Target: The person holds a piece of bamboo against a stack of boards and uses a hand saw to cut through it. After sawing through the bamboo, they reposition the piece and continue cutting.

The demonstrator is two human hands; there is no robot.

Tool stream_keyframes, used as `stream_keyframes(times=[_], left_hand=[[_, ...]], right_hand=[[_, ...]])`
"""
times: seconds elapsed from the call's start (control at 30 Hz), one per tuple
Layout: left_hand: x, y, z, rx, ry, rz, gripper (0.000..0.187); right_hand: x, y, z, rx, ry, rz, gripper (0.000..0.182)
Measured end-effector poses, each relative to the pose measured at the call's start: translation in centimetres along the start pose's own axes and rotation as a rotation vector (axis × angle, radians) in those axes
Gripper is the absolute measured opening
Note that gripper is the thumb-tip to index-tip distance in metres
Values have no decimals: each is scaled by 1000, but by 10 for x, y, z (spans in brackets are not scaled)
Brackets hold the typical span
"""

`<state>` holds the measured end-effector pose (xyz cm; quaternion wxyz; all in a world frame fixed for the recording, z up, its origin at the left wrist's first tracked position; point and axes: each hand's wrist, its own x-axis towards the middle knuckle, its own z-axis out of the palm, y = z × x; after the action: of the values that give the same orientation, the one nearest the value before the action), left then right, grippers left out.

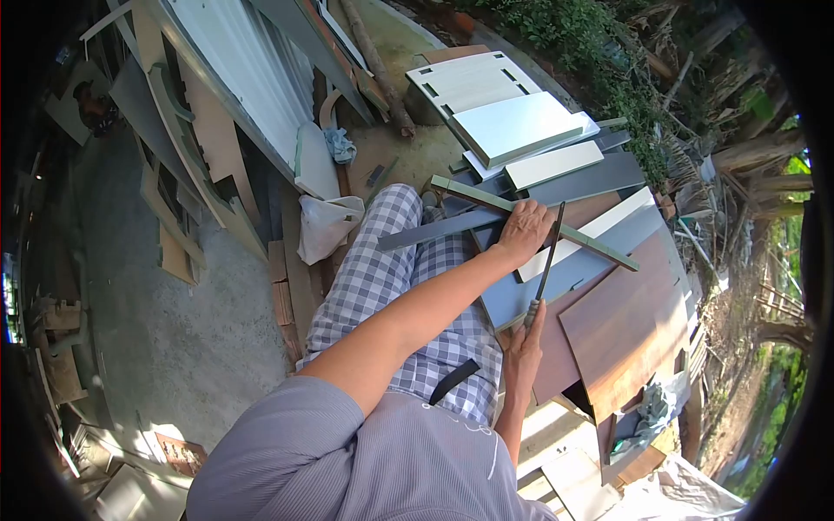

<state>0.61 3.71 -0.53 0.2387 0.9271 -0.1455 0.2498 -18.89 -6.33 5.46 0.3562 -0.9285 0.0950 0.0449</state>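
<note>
My left hand [526, 231] is closed over a narrow green-edged strip of board [599, 247], which lies at a slant across other boards. In my right hand [523, 347] I grip the handle of a long, thin, dark blade-like tool [547, 265]; whether it is a saw or a file I cannot tell. Its blade points away from me and crosses the strip just right of my left hand. Under the strip are a white strip [625, 219] and a blue-grey panel [543, 291]. A grey strip [434, 231] reaches over my checked trousers.
White boards [521, 126] and a slotted cream panel [473, 80] are stacked at the far end. A brown wood-grain panel [630, 321] lies to the right. Curved offcuts and sheets [208, 130] lean at the left. A white plastic bag [328, 227] sits beside my leg.
</note>
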Motion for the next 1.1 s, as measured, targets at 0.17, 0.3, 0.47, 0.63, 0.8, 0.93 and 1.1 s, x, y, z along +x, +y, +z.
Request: stream_keyframes(times=[0.17, 0.3, 0.47, 0.63, 0.8, 0.93, 1.1], left_hand=[[1, -3, -1, 29, -5, -3, 11], [3, -1, -4, 33, -36, -22, 11], [3, -1, -4, 33, -30, -32, 11], [2, 0, -4, 60, -34, -30, 12], [4, -1, -5, 54, -34, -37, 12], [3, 0, -4, 75, -67, -51, 12], [4, 1, -5, 78, -70, -40, 12]], right_hand=[[25, -11, -5, -7, -10, -38, 60], [36, -20, -5, 29, -42, 40, 59], [16, -17, 3, 23, 15, -45, 59], [17, -7, -2, -15, -27, 78, 57], [61, -34, 1, 49, -34, 95, 57], [60, -34, 2, -1, -32, 83, 57], [22, -25, 1, -10, -28, 134, 56]])
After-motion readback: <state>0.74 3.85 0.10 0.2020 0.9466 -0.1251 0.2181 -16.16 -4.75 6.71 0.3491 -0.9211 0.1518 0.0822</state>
